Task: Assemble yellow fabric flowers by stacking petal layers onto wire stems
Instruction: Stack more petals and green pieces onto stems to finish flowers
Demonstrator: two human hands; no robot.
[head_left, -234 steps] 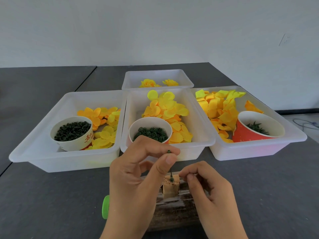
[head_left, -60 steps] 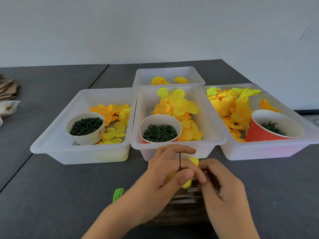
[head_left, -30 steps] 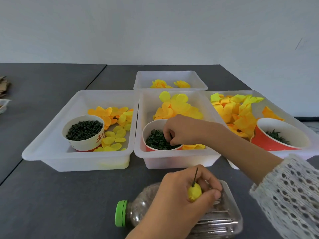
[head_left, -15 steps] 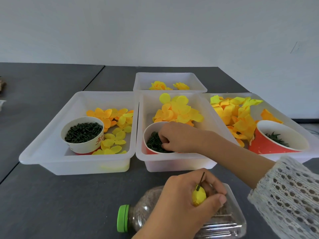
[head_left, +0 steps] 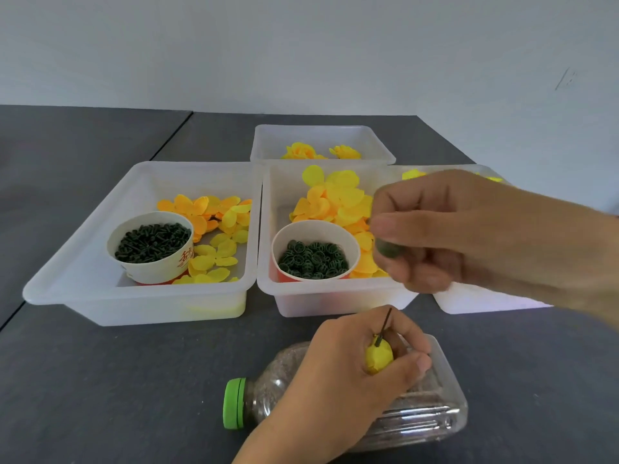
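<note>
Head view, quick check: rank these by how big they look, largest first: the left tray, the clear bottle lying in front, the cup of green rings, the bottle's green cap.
1. Left tray
2. Clear bottle, partly hidden by the left hand and nearer the camera, so the gap is unsure
3. Cup of green rings
4. Green cap

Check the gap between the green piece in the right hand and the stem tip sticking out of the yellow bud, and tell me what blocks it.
Nothing visible does. The right hand pinches a small green piece above the left hand, which grips the yellow bud. The wire stem points up, bare, with open air between.
</note>
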